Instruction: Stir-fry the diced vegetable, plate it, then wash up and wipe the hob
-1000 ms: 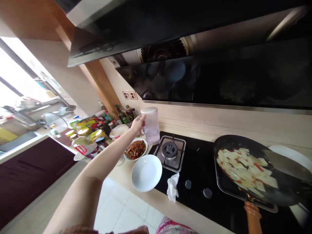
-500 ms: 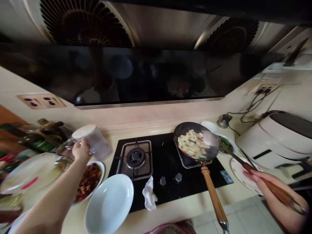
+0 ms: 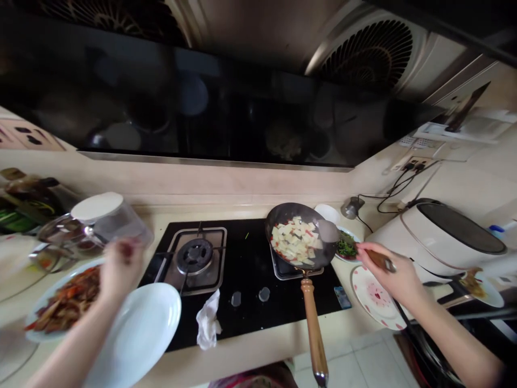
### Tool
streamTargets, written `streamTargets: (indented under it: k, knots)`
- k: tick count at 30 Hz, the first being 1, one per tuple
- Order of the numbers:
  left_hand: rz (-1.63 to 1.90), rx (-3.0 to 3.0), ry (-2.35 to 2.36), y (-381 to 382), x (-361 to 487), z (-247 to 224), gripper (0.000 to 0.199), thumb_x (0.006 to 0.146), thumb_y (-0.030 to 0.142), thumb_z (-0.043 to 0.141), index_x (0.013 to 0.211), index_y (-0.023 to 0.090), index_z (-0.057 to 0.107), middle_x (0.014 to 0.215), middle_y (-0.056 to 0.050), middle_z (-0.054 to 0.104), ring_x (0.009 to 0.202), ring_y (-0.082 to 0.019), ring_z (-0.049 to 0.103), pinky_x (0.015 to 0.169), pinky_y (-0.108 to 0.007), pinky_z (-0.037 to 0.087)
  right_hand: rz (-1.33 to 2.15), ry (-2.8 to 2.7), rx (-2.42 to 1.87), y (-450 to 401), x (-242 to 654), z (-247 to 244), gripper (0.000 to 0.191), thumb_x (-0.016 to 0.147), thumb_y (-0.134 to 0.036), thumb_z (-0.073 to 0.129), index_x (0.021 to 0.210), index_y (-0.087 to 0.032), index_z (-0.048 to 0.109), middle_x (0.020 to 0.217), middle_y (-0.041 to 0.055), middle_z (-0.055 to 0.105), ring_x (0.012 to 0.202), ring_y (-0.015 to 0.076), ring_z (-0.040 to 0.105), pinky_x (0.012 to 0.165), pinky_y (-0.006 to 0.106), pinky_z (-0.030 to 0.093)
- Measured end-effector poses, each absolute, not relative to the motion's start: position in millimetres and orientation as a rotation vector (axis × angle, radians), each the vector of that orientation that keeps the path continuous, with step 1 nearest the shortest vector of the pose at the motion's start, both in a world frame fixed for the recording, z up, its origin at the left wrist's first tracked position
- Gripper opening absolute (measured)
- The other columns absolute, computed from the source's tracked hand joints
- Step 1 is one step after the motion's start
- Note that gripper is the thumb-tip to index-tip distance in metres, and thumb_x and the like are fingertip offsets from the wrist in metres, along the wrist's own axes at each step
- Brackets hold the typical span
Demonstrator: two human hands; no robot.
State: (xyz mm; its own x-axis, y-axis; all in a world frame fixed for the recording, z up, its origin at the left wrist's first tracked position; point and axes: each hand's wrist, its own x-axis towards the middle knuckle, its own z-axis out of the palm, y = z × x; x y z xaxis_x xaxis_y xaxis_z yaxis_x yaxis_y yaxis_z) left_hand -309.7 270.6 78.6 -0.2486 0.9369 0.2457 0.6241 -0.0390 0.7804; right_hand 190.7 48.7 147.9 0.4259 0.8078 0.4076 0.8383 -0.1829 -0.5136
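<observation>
My right hand [image 3: 393, 272] is wrapped round the wooden handle of a spatula [image 3: 377, 260]. Its metal blade rests at the right side of a dark frying pan [image 3: 297, 210] on the right burner. Pale flat food pieces [image 3: 297, 240] with red bits fill the pan, and the pan's wooden handle [image 3: 314, 328] points towards me. My left hand [image 3: 121, 269], smeared by motion, hovers between a dish of cooked brown and red food [image 3: 75, 296] and an oval white plate [image 3: 147, 323]. Behind it stands a clear container with a white lid [image 3: 133, 221]; I cannot make out its fingers.
A crumpled tissue [image 3: 208, 320] lies at the hob's front edge near the bare left burner [image 3: 195, 256]. Beside the pan are a plate of greens [image 3: 346, 245] and a dotted plate [image 3: 375, 293]. A white appliance [image 3: 428, 242] stands right; the range hood [image 3: 226, 113] hangs overhead.
My left hand has let go of the white-lidded container and come down towards me. My right hand has moved closer to the pan with the spatula. The view has shifted right.
</observation>
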Motion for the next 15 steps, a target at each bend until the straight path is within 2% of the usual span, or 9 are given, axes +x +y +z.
streamTargets:
  k: [2,4,6,8,10,12,15]
  knots:
    - [0.931,1.554,1.548,198,-226,54,0.04,0.065,0.065,0.05,0.081,0.029,0.05,0.087,-0.009,0.061,0.088,-0.028,0.061,0.075,-0.042,0.05,-0.074,-1.581,-2.052,86,197,176,0.018,0.079,-0.039,0.055,0.083,-0.025,0.066,0.072,0.0006,0.071,0.063,0.0189,0.067,0.061,0.027,0.049]
    - [0.42,1.188,1.021,124,-137,22,0.052,0.063,0.068,0.061,0.097,0.03,0.052,0.094,-0.009,0.063,0.088,-0.025,0.064,0.074,-0.04,0.051,-0.133,-1.748,-2.125,124,206,201,0.013,0.078,-0.032,0.055,0.073,-0.024,0.063,0.056,0.0005,0.066,0.054,0.0189,0.064,0.055,0.027,0.045]
    - [0.208,0.791,0.762,66,-63,-9,0.065,0.052,0.068,0.072,0.1,0.029,0.05,0.09,-0.006,0.063,0.074,-0.022,0.065,0.065,-0.038,0.05,-0.028,-1.797,-2.133,154,222,210,0.013,0.075,-0.027,0.057,0.063,-0.022,0.059,0.046,0.0005,0.06,0.048,0.0184,0.061,0.051,0.026,0.042]
    - [0.282,0.531,0.682,33,-13,-33,0.061,0.047,0.065,0.076,0.085,0.026,0.047,0.069,-0.002,0.061,0.056,-0.018,0.062,0.058,-0.034,0.047,0.229,-1.599,-2.055,170,246,197,0.013,0.073,-0.026,0.059,0.061,-0.021,0.058,0.045,0.0007,0.06,0.043,0.0175,0.06,0.048,0.026,0.043]
    - [0.392,0.49,0.726,20,10,-46,0.057,0.048,0.063,0.077,0.073,0.025,0.043,0.051,0.002,0.054,0.039,-0.013,0.051,0.045,-0.028,0.039,0.501,-1.215,-1.845,172,270,166,0.012,0.071,-0.031,0.063,0.067,-0.02,0.059,0.052,0.0017,0.065,0.043,0.0176,0.061,0.047,0.027,0.047]
    - [0.449,0.492,0.804,19,15,-47,0.053,0.051,0.06,0.076,0.07,0.025,0.042,0.046,0.004,0.051,0.032,-0.011,0.043,0.037,-0.025,0.032,0.685,-0.937,-1.568,163,285,131,0.019,0.069,-0.037,0.066,0.074,-0.019,0.06,0.062,0.0039,0.069,0.053,0.0195,0.066,0.055,0.03,0.053]
    - [0.459,0.465,0.871,20,8,-39,0.048,0.055,0.054,0.075,0.073,0.025,0.041,0.048,0.005,0.052,0.031,-0.01,0.042,0.033,-0.023,0.032,0.747,-1.077,-1.496,134,283,108,0.028,0.071,-0.046,0.066,0.08,-0.02,0.063,0.072,0.0048,0.072,0.067,0.0221,0.07,0.066,0.033,0.056]
